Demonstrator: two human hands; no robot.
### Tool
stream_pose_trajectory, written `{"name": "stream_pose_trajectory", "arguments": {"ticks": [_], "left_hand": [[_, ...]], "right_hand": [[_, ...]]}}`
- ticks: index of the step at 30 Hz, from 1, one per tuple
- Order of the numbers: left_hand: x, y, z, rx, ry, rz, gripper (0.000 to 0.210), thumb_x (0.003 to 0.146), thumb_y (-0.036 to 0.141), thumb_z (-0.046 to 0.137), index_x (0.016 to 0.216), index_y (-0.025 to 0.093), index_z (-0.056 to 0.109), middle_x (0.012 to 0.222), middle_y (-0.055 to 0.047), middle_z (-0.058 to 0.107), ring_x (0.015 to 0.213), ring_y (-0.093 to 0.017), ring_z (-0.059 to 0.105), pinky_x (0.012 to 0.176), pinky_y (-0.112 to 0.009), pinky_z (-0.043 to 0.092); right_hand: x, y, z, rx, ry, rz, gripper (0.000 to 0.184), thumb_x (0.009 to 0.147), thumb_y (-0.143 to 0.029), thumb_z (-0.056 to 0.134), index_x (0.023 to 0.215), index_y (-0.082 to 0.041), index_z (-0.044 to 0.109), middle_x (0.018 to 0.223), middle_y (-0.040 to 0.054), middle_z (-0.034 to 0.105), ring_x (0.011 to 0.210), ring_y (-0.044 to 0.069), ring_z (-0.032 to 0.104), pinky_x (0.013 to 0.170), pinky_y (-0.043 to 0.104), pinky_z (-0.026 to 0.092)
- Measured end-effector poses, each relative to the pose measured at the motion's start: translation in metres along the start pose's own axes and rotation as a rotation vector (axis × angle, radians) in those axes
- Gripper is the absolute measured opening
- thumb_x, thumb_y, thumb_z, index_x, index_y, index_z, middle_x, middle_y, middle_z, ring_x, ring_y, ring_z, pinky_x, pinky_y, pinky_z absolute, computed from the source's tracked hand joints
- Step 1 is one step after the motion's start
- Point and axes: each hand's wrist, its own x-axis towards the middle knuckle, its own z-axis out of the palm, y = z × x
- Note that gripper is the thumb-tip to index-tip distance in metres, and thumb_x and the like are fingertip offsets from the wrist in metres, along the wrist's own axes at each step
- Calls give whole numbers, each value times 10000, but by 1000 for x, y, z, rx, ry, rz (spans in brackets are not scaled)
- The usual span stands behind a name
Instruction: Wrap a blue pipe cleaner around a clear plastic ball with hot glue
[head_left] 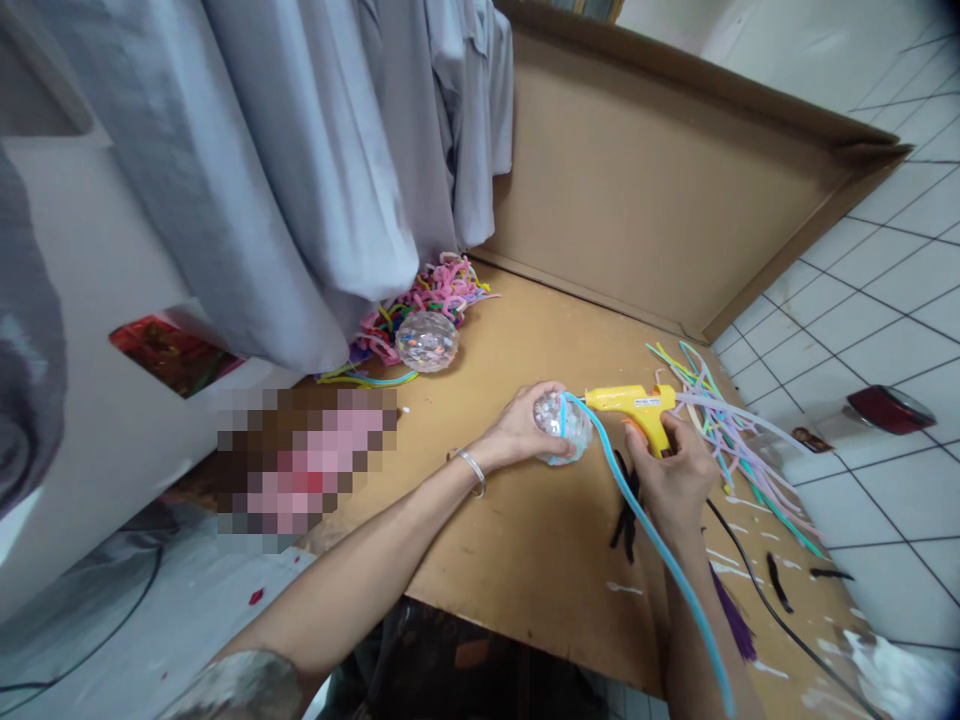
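Work surface is a brown tabletop [517, 330], tall cardboard panel [600, 190] standing beyond the glue gun [634, 402], white tiles [900, 300] off to its right. Grey garments [300, 160] hang up and left of the gun.

Right hand [679, 475]: fingers wrapped around the gun's yellow grip, gun roughly level, nozzle pointing left. Translucent glue stick [724, 408] sticks out its back.

Left hand [521, 425]: fingers curled around a clear faceted ball [579, 440], just left of the gun's nozzle. Bracelet [474, 472] on that wrist. Light-blue fuzzy strip [660, 550] has one end at the ball, the rest trailing down below the gun, past the right wrist. Nozzle is right by the strip's upper end; can't tell if it touches.

Second clear ball [427, 343] sits left of and farther back than the gun, by a multicolored strip pile [450, 285]. Pastel strips [757, 475] lie right of the gun; black cord [742, 555] and purple tassel [731, 615] below right of it.
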Motion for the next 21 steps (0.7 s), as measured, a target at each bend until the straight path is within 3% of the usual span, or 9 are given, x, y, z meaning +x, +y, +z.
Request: {"name": "stream_pose_trajectory", "arguments": {"ticks": [21], "left_hand": [[-3,4,-1,192,31,36,824,467,205,874,1235,232,575,1207,-68,519,1109,-263,547,1033,-454,436]], "right_hand": [[2,0,-6,-6,-47,-61,365,814,-498,628,948,-160,654,816,62,671,721,201,605,677,321,475]]}}
